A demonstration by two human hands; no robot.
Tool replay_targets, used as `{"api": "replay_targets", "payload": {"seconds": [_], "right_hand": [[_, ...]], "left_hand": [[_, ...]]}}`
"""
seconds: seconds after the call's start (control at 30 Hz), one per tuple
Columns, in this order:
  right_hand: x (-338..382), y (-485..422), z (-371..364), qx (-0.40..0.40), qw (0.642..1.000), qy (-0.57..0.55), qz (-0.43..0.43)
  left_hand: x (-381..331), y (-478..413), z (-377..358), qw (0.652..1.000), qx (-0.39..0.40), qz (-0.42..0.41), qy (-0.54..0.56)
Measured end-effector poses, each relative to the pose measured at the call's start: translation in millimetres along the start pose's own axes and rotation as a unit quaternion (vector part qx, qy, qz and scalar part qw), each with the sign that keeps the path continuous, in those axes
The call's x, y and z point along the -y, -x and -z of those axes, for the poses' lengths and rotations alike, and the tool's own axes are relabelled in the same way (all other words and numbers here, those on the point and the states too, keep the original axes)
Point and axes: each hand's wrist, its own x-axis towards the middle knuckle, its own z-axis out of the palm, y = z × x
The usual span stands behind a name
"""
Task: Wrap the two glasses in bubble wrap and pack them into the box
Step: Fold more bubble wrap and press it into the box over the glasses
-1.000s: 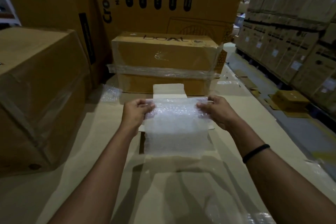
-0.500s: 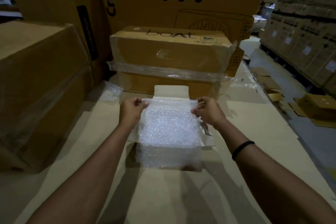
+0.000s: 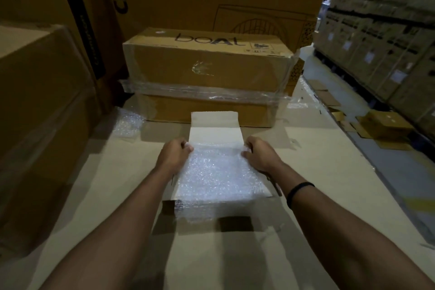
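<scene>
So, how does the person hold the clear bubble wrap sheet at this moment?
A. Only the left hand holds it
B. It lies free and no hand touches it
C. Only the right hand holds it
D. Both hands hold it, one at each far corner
D: the left hand and the right hand each pinch a far corner of the clear bubble wrap sheet, which is spread over the small pale cardboard box.

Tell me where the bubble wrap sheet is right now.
In the head view the bubble wrap sheet lies centre frame over the small open box, its far corners pinched by the left hand and right hand.
</scene>
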Motion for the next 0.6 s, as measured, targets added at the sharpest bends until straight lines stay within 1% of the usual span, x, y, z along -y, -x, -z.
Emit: {"api": "replay_targets", "payload": {"seconds": [0.13, 0.27, 0.47, 0.53, 0.6], "right_hand": [[-0.4, 15.7, 2.9, -0.018, 1.000, -0.020, 0.005], [-2.3, 32.1, 1.5, 0.013, 1.000, -0.011, -0.013], [-3.9, 45.5, -1.0, 0.027, 0.999, -0.013, -0.025], [-4.0, 49.0, -1.8, 0.019, 1.000, 0.001, -0.012], [-2.7, 52.6, -3.2, -0.026, 0.996, 0.067, 0.047]], "left_hand": [[2.1, 7.9, 4.8, 1.000, -0.007, -0.007, 0.013], [10.9, 20.7, 7.4, 1.000, -0.001, -0.001, 0.015], [19.8, 38.1, 6.9, 0.999, 0.003, -0.031, -0.013], [17.7, 45.0, 6.9, 0.999, 0.001, -0.035, -0.022], [17.9, 51.7, 6.1, 0.997, -0.036, -0.057, -0.038]]}}
